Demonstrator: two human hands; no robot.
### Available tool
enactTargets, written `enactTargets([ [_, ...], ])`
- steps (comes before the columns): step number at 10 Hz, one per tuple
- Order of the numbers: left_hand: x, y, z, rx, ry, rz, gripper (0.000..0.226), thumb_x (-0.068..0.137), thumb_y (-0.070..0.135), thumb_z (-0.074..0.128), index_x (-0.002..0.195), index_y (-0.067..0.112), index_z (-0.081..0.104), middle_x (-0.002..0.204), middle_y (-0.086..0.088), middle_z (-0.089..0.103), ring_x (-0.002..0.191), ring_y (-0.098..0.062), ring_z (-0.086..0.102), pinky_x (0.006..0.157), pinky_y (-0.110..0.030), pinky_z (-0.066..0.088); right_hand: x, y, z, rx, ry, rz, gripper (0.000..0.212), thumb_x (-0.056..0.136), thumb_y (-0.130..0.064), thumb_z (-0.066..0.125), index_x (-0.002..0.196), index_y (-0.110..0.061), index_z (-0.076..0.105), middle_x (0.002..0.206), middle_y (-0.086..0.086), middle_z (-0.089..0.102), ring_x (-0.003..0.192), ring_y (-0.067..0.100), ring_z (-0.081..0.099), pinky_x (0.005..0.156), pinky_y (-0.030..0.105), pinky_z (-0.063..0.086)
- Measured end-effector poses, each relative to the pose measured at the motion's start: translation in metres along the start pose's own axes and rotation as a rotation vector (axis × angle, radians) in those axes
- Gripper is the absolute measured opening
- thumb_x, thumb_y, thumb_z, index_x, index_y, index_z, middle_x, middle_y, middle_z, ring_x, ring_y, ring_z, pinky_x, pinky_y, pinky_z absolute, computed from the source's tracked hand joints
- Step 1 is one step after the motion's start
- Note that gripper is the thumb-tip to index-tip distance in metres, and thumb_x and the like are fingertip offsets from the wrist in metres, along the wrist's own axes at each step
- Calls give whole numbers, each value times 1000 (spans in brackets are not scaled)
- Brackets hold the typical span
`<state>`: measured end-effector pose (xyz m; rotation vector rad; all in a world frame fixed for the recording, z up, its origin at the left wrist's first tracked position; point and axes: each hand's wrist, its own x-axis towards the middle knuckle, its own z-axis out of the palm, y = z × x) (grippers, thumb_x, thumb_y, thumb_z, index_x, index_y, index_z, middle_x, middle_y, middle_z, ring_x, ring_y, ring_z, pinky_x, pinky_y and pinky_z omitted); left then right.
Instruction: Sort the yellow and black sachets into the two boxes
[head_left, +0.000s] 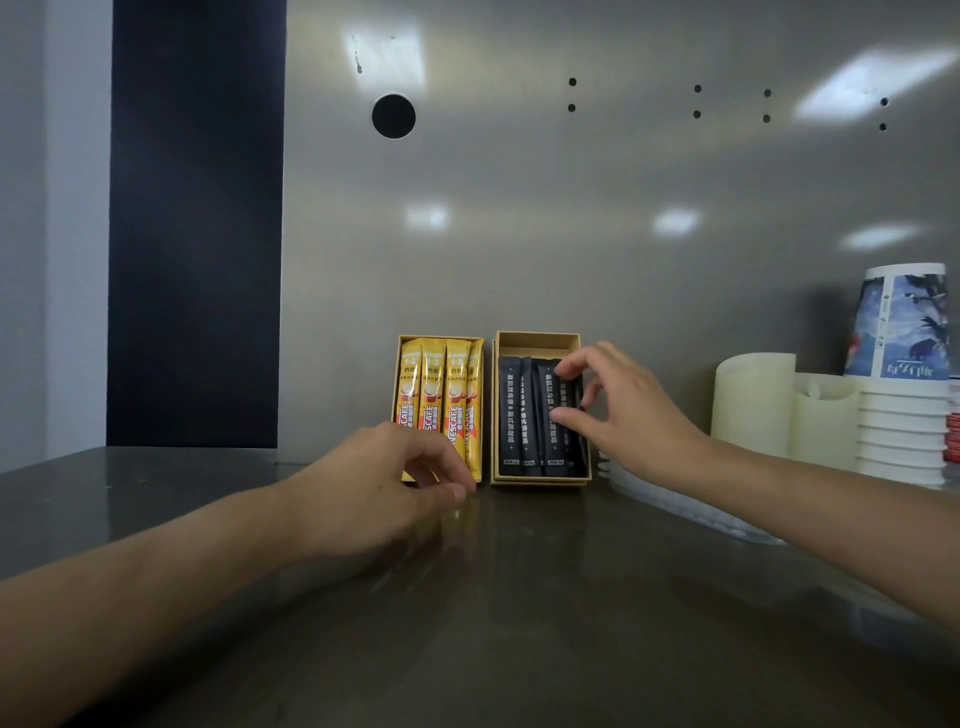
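Yellow sachets (441, 400): four; black sachets (530, 415): four.

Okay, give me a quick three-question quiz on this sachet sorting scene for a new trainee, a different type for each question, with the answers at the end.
1. Fill in: the stack of paper cups stands to the ___ of the right box.
2. True or false: the yellow sachets lie in the left box.
3. The right hand has its fingers on: A the paper cups, B the yellow sachets, C the black sachets.

Key: 1 right; 2 true; 3 C.
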<state>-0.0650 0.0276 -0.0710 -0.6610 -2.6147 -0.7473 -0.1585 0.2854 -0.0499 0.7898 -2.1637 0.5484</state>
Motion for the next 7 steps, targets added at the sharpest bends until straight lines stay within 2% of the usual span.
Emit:
enactTargets([
  [1,0,0,0,5,3,4,10,96,27,65,94,33,73,97,16,72,97,-4,67,75,-16,51,-3,-2,1,-45,-1,-21,37,93,-33,68,126,-25,55,121,-11,48,93,6,56,82,19,51],
  [2,0,-1,-1,12,13,11,10,96,28,65,94,34,72,97,16,72,97,-3,66,76,-17,51,-4,-4,2,-78,33,-54,32,96,-37,62,124,-25,56,120,-12,45,93,5,52,80,22,52],
  [3,0,0,0,37,29,18,10,96,28,65,97,35,71,98,18,71,96,-1,65,74,-15,51,-8,-6,2,-137,55,-82,28,98,-39,58,122,-24,57,121,-11,46,104,1,48,79,18,48],
  [4,-4,0,-1,173,15,64,10,97,33,62,104,38,66,102,22,64,97,4,60,78,-15,50,-16,-5,5,-281,75,-213,25,98,-37,56,119,-22,59,119,-8,51,108,7,50,88,24,49],
  [5,-6,-2,-2,340,-45,120,14,98,42,57,111,42,61,107,24,58,101,5,55,91,-25,51,-23,-3,10,-385,31,-269,29,97,-37,56,122,-22,60,122,-5,54,112,11,51,92,24,44],
  [6,-6,1,-3,372,-50,136,17,98,44,55,114,42,60,110,25,55,105,5,54,96,-28,50,-27,-7,10,-389,57,-295,28,98,-37,54,119,-22,61,122,-4,55,112,12,52,92,28,46],
  [7,-7,4,-4,433,-27,144,24,100,49,50,122,44,54,120,27,50,113,6,48,102,-23,44,-32,-24,7,-292,27,-314,28,99,-41,50,120,-25,60,123,-9,53,115,7,49,95,27,45],
])
